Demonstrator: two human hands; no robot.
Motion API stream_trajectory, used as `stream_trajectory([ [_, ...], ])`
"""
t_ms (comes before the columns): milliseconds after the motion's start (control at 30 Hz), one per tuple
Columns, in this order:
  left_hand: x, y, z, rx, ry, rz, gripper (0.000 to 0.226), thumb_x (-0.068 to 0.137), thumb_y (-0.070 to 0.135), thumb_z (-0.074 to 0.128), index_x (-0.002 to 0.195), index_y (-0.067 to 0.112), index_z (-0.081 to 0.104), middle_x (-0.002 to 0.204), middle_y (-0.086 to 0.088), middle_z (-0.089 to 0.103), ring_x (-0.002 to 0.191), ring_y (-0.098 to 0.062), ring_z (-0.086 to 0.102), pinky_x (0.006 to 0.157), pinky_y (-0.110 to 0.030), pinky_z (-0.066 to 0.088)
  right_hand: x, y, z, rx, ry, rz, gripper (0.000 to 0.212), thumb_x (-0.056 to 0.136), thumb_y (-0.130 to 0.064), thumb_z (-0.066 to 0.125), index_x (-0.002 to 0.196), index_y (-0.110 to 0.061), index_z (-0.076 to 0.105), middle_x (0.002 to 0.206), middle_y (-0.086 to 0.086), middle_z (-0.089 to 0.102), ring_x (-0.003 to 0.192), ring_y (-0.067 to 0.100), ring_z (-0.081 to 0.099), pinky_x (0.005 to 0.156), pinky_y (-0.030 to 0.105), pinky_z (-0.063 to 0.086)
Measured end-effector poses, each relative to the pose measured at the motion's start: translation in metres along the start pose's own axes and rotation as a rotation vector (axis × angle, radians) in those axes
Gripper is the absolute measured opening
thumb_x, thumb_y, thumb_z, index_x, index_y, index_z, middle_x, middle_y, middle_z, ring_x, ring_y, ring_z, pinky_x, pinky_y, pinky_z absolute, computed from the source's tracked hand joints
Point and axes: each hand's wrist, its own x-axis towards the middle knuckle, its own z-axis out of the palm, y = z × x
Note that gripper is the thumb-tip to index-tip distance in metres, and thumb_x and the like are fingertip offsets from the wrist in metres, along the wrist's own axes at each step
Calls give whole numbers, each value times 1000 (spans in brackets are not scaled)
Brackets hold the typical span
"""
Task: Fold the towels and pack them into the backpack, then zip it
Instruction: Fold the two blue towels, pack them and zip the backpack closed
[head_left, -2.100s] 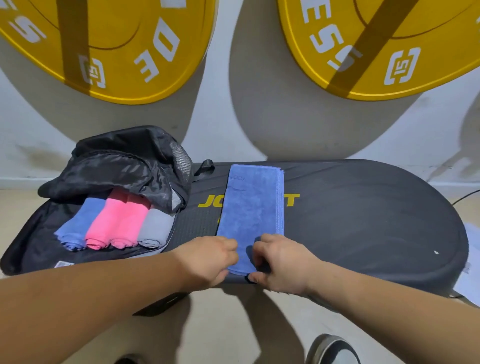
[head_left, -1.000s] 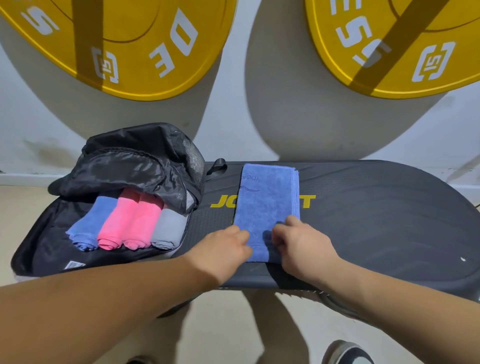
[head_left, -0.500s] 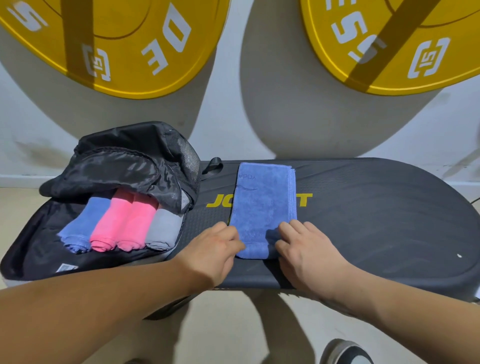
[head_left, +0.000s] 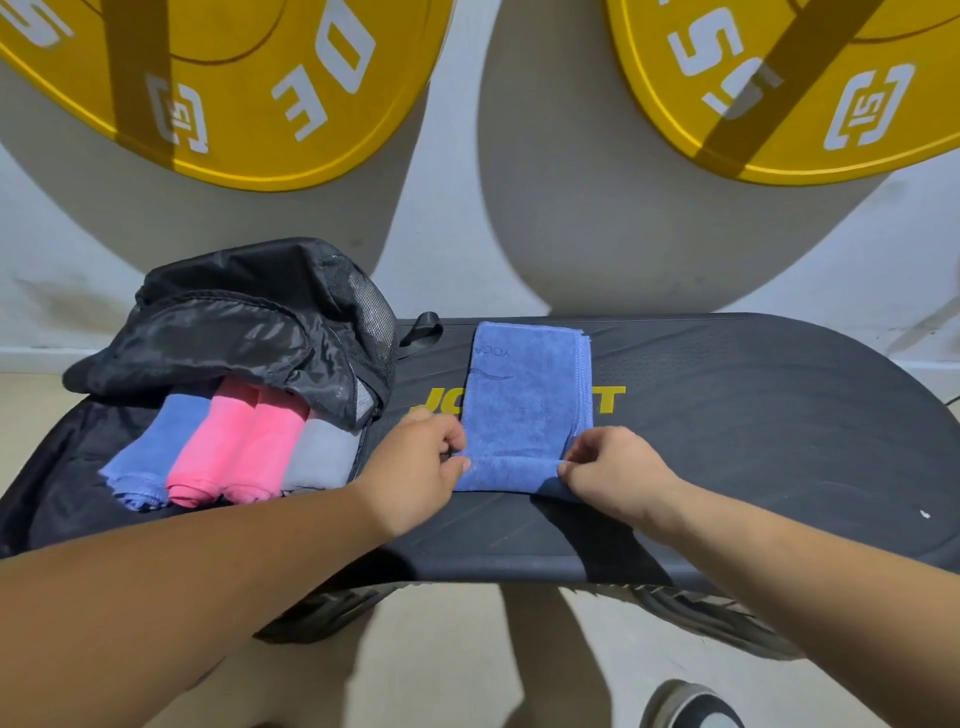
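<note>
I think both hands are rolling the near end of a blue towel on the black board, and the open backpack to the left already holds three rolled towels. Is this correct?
Not quite. The head view shows four rolled towels in the backpack, not three: one blue, two pink and one grey. The rest holds: the left hand and right hand are rolling the near end of the blue towel on the black board.

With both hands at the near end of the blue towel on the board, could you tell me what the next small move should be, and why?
Probably roll the near end further away along the blue towel. The left hand and right hand pinch a first turned-over fold, most of the towel lies flat, and the towels in the open backpack are already rolled.
</note>
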Motion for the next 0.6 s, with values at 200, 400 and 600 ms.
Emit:
stream_trajectory([
  [200,-7,14,7,516,-127,480,24,73,-1,52,88,14,63,95,-4,56,86,-27,51,66,-40,50,-10,3,8,-859,416,-798,11,66,-11,56,74,-19,55,79,5,49,69,28,46,62,34,21],
  [400,-9,11,5,554,-139,445,26,79,9,52,102,13,63,112,-5,54,97,-28,51,73,-39,50,-18,17,18,-909,319,-840,15,70,-24,70,74,-17,58,83,4,57,71,28,52,61,36,36],
  [600,-7,11,8,609,-142,496,26,75,-1,59,95,17,61,96,-3,58,89,-26,57,72,-37,49,-11,13,12,-969,249,-844,25,58,-12,78,73,-18,58,68,1,55,59,25,50,56,32,33],
])
